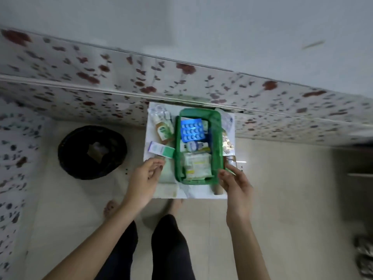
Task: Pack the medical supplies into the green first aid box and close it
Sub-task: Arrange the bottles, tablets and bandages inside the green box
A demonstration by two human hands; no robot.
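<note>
The green first aid box (177,150) stands open on a small white table (201,196). Inside it lie a blue blister pack (192,130), a small white bottle (194,146) and pale packets (196,164). Left of the box, on the table, lie a brown antiseptic bottle (163,131) and a white-and-green carton (161,149). My left hand (144,178) hovers just left of the box's near corner with fingers apart and nothing in it. My right hand (235,181) touches the box's near right corner; whether it grips the rim is unclear.
A black waste bin (91,152) stands on the floor left of the table. A flower-patterned surface (101,81) runs behind the table. More small items (228,142) lie right of the box. My legs and bare feet are below the table's front edge.
</note>
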